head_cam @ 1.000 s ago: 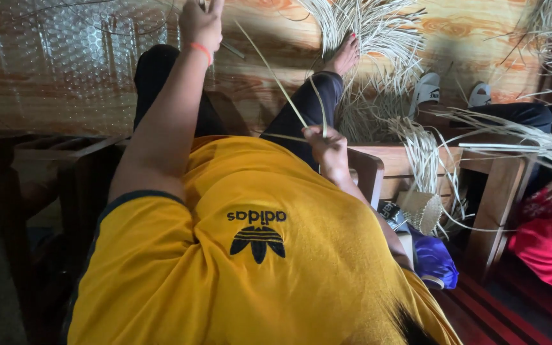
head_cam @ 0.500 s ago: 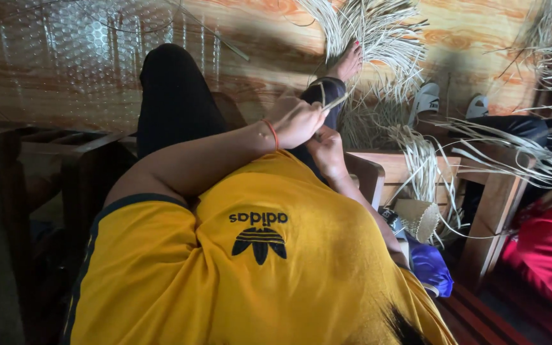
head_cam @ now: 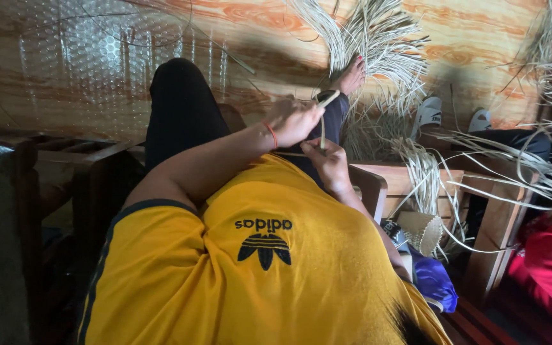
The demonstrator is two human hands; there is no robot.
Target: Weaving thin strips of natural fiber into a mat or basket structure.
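My left hand (head_cam: 294,119), with a red band at the wrist, is closed on a thin pale straw strip (head_cam: 328,98) above my lap. Just below it, my right hand (head_cam: 328,163) pinches the same strip, which runs upright between the two hands. Both hands are over my black trousers (head_cam: 180,108) and yellow shirt (head_cam: 276,268). Beyond the hands my bare foot (head_cam: 352,75) rests on a fanned bundle of straw strands (head_cam: 378,38) on the floor.
A clear bubble sheet (head_cam: 97,57) lies on the wood-pattern floor at upper left. White sandals (head_cam: 428,114) sit by the straw. A wooden stool (head_cam: 404,182), a small woven piece (head_cam: 424,231), a blue bag (head_cam: 434,281) and red cloth (head_cam: 551,268) are at right. Dark wooden furniture (head_cam: 65,150) stands at left.
My left hand, raised high toward the floor sheet a second ago, has come down to my lap next to the right hand, and both now grip the strip.
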